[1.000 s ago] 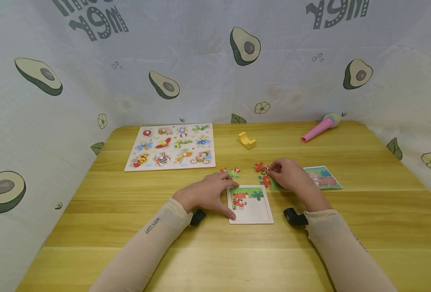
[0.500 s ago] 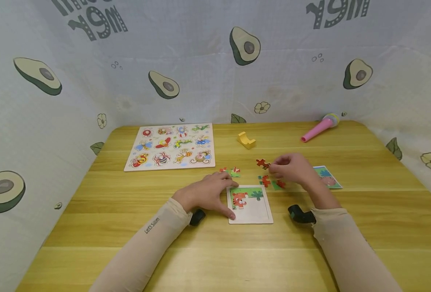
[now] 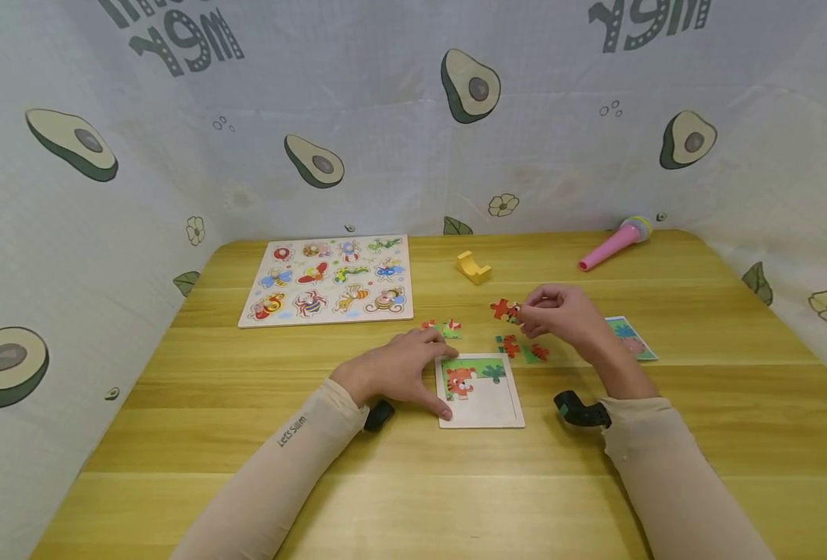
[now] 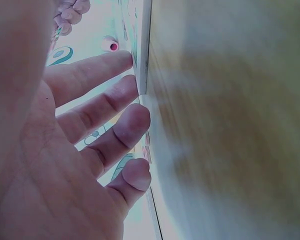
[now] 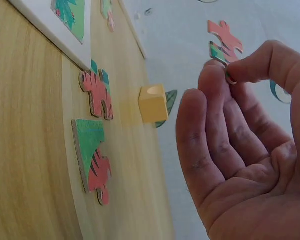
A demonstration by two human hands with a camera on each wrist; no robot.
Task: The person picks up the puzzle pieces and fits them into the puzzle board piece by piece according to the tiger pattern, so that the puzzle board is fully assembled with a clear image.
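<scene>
My right hand (image 3: 560, 315) pinches an orange jigsaw piece (image 5: 225, 42) with green and dark stripes between thumb and fingertips, above the table. Just below it lie two more jigsaw pieces: a striped orange one (image 3: 508, 347) and a green-and-orange one (image 5: 92, 155). A square puzzle tray (image 3: 483, 408), partly filled with a tiger face and green leaves at its top, lies in front of me. My left hand (image 3: 402, 365) spans the tray's left side, thumb at the lower left corner and fingers at the upper edge. Further pieces (image 3: 448, 330) lie behind the tray, close to the left fingertips.
A wooden insect puzzle board (image 3: 329, 281) lies at the back left. Behind the pieces sits a yellow curved block (image 3: 473, 269). A pink toy microphone (image 3: 616, 245) is at the back right, and a picture card (image 3: 633, 342) lies partly behind my right wrist.
My right hand has lifted the orange piece up and slightly away from the other pieces, uncovering the green-and-orange one. The left hand and the tray have stayed in place.
</scene>
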